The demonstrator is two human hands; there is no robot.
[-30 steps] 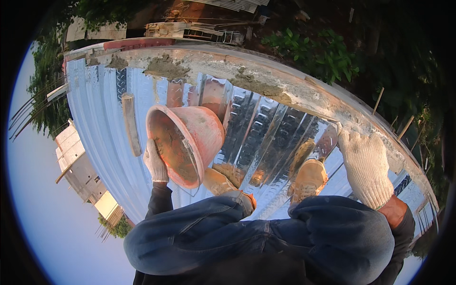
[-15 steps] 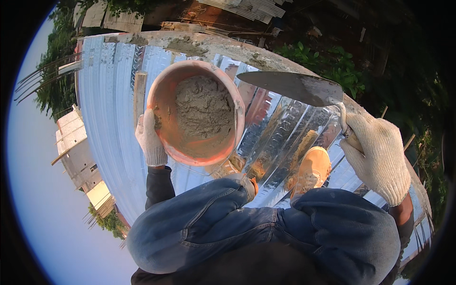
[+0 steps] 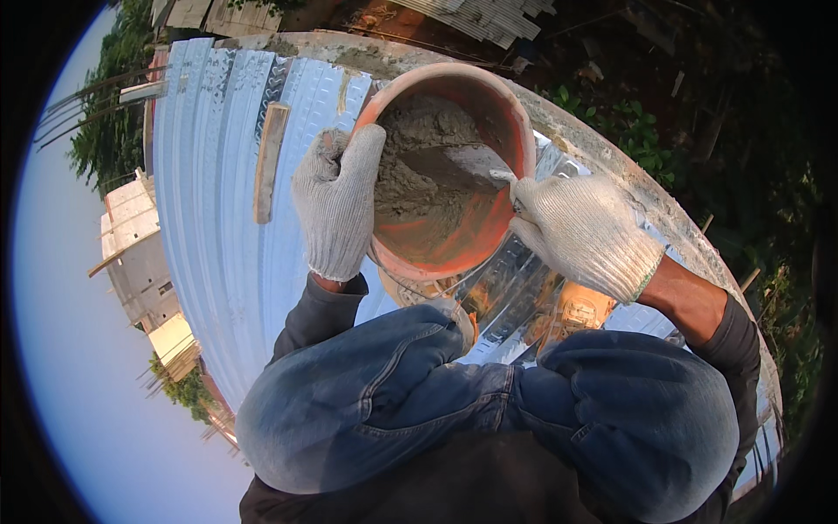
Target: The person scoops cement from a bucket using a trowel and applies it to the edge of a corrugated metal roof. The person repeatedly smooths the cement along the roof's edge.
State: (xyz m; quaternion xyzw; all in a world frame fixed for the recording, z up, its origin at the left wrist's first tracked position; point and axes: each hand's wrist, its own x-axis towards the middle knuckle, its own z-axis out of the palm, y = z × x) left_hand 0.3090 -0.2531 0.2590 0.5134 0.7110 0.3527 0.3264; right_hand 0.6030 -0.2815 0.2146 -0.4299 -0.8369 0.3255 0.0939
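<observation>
Moved since the earlier frame: trowel (image 3: pixel 478 164), from over the metal sheets to inside the bucket (image 3: pixel 471 240); bucket, from well apart to just beside the right fingers.

Right hand (image 3: pixel 589 231), white knit glove: fingers closed round the trowel's handle, mostly hidden; blade ahead of and leftward from the fingertips, lying against the mortar (image 3: pixel 428 122).

Left hand (image 3: pixel 340 205), matching glove, fingertip stained: fingers curled, thumb along the bucket's near rim; whether they clamp it, cannot tell.

Bucket: orange, mortar-smeared, between both sets of fingers, mouth facing the wearer.

Wooden strip (image 3: pixel 269 166): left of the left fingers, on corrugated metal sheets (image 3: pixel 209 192).

Step in hand, by judgement: working mortar with the blade. Next move, likewise judged, calls for a steady rim at the left fingers and a level blade from the right.
</observation>
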